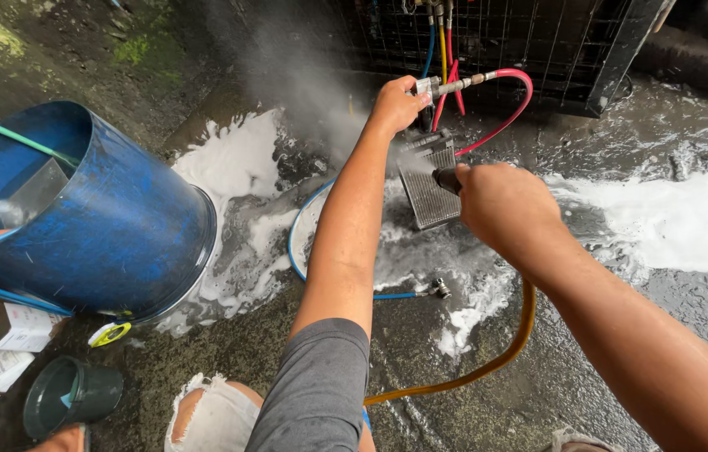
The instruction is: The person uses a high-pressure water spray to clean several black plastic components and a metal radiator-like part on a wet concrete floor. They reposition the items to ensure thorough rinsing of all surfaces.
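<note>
Here – finned radiator (428, 186) between hands, beside right fingers (488, 197).

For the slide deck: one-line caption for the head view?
Left hand grips a metal hose fitting while right hand sprays a small finned metal coil on foamy wet concrete.

One blue barrel (111, 226), one finned metal coil (428, 186), one dark green cup (69, 395), two hands.
</note>
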